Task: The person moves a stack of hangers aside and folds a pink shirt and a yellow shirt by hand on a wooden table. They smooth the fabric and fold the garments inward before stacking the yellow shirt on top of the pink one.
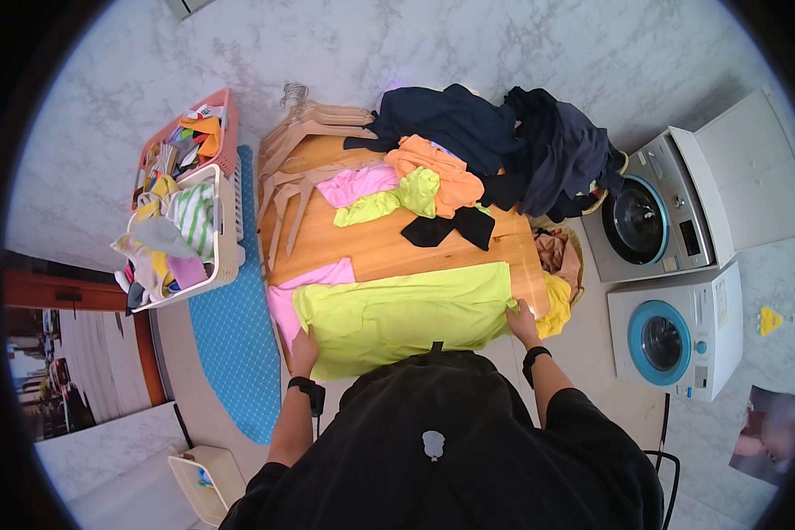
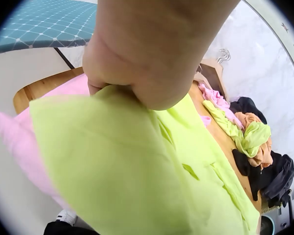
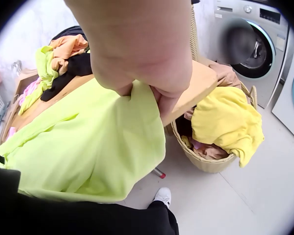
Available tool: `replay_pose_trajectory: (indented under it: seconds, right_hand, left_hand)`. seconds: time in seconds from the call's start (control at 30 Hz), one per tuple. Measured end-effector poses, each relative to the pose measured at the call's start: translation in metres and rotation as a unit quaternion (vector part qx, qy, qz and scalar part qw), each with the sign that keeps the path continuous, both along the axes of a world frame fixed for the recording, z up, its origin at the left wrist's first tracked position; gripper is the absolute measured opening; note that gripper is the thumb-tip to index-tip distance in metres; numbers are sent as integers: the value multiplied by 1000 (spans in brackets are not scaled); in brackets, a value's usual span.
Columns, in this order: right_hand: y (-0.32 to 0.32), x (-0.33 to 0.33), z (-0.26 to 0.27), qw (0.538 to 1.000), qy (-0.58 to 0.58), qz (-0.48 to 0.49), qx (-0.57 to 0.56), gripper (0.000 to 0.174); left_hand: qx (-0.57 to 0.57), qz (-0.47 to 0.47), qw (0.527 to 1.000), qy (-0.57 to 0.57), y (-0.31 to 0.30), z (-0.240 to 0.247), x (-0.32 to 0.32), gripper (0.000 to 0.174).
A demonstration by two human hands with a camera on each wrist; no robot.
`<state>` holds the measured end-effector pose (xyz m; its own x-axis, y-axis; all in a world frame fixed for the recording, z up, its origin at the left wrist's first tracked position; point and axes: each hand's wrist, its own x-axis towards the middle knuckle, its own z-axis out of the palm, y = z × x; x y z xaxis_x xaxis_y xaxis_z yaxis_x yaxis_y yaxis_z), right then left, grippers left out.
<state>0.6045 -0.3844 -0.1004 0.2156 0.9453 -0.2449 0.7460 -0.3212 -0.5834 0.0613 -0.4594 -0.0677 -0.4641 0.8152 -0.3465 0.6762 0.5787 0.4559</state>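
A lime-green garment [image 1: 406, 309] is stretched lengthwise along the near edge of the wooden table [image 1: 314, 247], its lower part hanging over the edge. My left hand [image 1: 305, 352] pinches its left end, and my right hand [image 1: 523, 323] pinches the right end by the table corner. In the right wrist view, a corner of the cloth bunches up between thumb and fingers [image 3: 162, 100]. From the left wrist view, the left hand [image 2: 137, 73] grips the cloth's upper edge, fingertips hidden behind it. Beneath the left end lies a pink garment [image 1: 283, 305], partly covered.
Wooden hangers [image 1: 309, 124] and piles of dark clothes [image 1: 446, 124] lie toward the back. Nearer are orange [image 1: 437, 177], pink and lime pieces. Laundry baskets [image 1: 230, 221] stand left over a blue ironing board [image 1: 230, 353]. A wicker basket [image 3: 205, 161] and washing machines [image 1: 662, 344] are right.
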Motion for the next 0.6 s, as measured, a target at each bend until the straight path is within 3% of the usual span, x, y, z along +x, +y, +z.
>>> replay_pose_trajectory:
  seconds: [0.1,0.2,0.37,0.47,0.57,0.6]
  right_hand:
    - [22,-8,-1,998,-10,-34,-46,33]
    - [43,-14,-7,994,3,-84,-64,35]
    - [99,-22,4,991,4,-116,-72,35]
    - [112,-24,20,987,92,-123,-35,42]
    - [108,-22,22,994,3,-73,-85,66]
    - [101,-18,14,991,-26,-48,-125,71]
  left_hand:
    - [-16,-18,1000,-14,11,-32,-14,45]
    - [14,-6,1000,-16,32,-33,-14,46]
    - [30,72,997,-15,82,-37,-36,52]
    - [77,87,991,-63,96,-25,-40,61]
    - [72,73,995,-13,93,-21,-29,62]
    - [142,40,983,-107,82,-29,-25,61]
